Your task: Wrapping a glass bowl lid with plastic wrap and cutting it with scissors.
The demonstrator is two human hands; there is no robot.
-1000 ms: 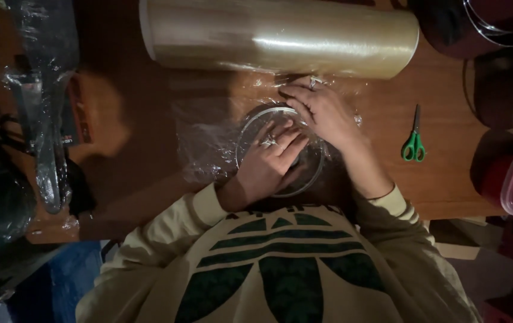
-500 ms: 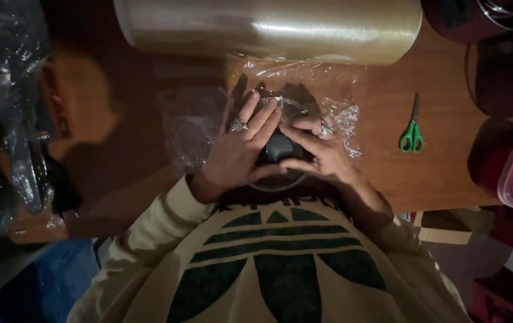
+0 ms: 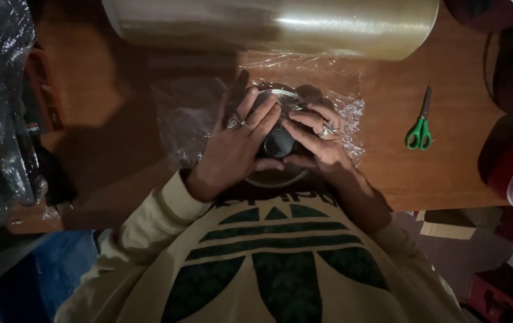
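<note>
Pressing crinkled clear film (image 3: pixel 352 113) over a seemingly glass lid (image 3: pixel 280 98), hands (image 3: pixel 280 146).

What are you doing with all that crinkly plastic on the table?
A person in a cream sweatshirt has both hands on a round glass lid with a dark knob, lying on a sheet of clear plastic wrap on the wooden table. The left hand lies flat over the lid's left side and the right hand presses beside the knob. A big roll of wrap lies just beyond, and green scissors sit untouched to the right.
</note>
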